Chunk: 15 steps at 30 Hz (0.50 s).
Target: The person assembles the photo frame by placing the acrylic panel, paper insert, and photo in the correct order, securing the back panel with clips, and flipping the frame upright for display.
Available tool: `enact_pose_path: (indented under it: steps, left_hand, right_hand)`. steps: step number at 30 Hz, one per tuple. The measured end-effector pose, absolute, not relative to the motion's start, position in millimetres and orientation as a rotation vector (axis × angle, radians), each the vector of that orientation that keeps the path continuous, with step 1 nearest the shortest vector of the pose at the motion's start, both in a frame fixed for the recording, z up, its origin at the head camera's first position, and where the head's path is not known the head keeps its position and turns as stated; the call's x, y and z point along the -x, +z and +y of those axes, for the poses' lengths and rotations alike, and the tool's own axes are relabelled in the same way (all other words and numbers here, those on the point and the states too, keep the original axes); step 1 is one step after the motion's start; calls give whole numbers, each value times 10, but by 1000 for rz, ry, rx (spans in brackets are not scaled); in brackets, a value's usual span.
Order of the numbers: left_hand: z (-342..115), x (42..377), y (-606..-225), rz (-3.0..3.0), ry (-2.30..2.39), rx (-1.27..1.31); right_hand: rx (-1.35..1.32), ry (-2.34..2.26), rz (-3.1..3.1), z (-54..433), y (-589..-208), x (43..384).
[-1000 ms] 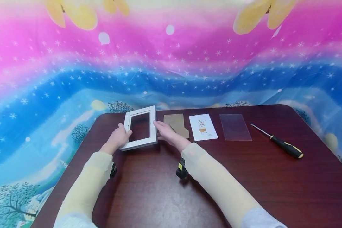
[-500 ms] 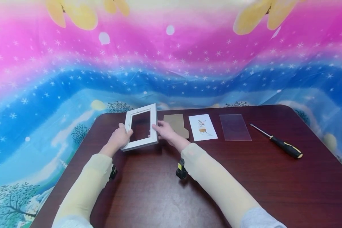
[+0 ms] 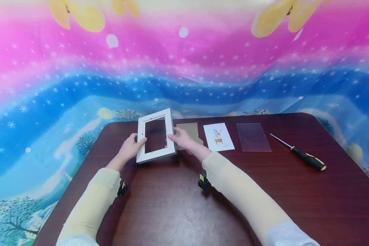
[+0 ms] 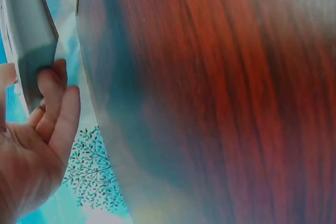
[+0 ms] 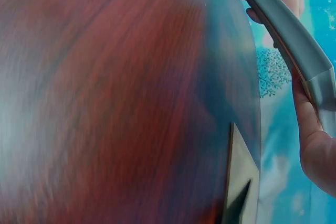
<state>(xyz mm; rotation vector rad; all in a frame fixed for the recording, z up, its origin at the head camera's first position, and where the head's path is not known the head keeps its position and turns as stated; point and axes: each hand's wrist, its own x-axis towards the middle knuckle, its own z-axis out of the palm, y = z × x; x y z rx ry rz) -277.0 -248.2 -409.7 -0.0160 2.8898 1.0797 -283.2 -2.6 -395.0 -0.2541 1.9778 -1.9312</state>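
A white picture frame (image 3: 157,156) with an open middle is held tilted above the table, its inner ledge and small fasteners facing me. My left hand (image 3: 130,147) grips its left side, thumb on the front and fingers behind. On the opposite side my right hand (image 3: 185,140) pinches the right edge, thumb in front. In the left wrist view, curled fingers (image 4: 52,90) lie under the frame's edge (image 4: 32,30). The right wrist view shows the frame's side (image 5: 294,35) with fingers from both hands along it.
A brown backing board (image 3: 187,128) lies behind my right hand, partly covered. To its right lie a white card (image 3: 219,136) with a plant drawing, a clear sheet (image 3: 254,137) and a screwdriver (image 3: 309,158) on the dark wooden table (image 3: 160,212). A colourful curtain (image 3: 184,68) hangs behind.
The frame has moved slightly right and up, held in both hands. My right hand's flat fingers have changed to a thumb-and-finger grip on its right edge.
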Motion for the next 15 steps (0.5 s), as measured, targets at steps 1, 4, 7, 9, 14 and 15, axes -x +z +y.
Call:
enact_pose_path:
  steps: [1, 4, 7, 9, 14, 15]
  left_hand:
    - [-2476, 2771, -4104, 2849, 1145, 19]
    - [-2446, 2775, -4115, 2748, 1337, 21]
    - [-2403, 2771, -4110, 2697, 1487, 30]
    - [-2373, 2771, -4103, 2672, 1552, 37]
    - [-2283, 2757, -4084, 2559, 1668, 50]
    - [-2263, 2749, -4078, 2534, 1689, 52]
  right_hand:
    - [263, -1920, 1977, 3, -3935, 2834]
    - [287, -1888, 1981, 93, -3900, 2837]
    - [307, -1858, 1994, 177, -3863, 2841]
    - [319, -1842, 2006, 231, -3843, 2842]
    - [328, -1809, 2024, 356, -3787, 2829]
    - [336, -1789, 2047, 380, -3778, 2827]
